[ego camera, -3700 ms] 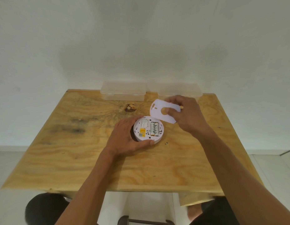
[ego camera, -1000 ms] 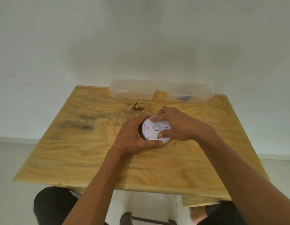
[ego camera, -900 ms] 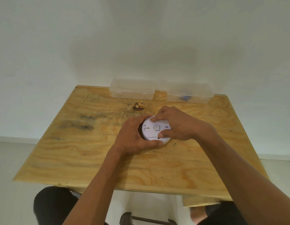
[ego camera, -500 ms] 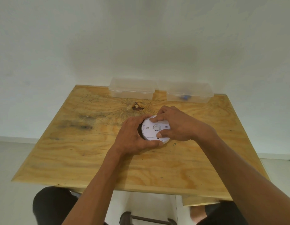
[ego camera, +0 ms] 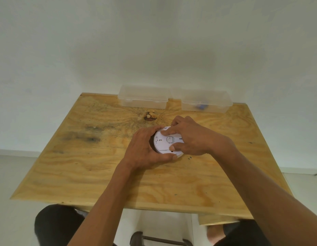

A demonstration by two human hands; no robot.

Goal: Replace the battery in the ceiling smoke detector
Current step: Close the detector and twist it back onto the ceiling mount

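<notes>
A round white smoke detector [ego camera: 163,142] lies back side up near the middle of the wooden table [ego camera: 101,174]. Its white back plate covers the battery bay, so the batteries are hidden. My left hand [ego camera: 143,150] wraps around the detector's left and near rim, thumb along the front edge. My right hand [ego camera: 189,137] rests on top of the plate from the right, with the forefinger pressing its far part and the thumb on its near part.
Two clear plastic boxes stand at the table's far edge against the wall: a left box [ego camera: 143,99] and a right box [ego camera: 206,102] with something blue inside. A dark knot [ego camera: 150,116] marks the wood behind the detector. A stool [ego camera: 159,238] shows below the table.
3.7 s ago my right hand held the plate lifted above the open detector with batteries showing. It sits on the detector in every frame of the last second, where the hands hardly move.
</notes>
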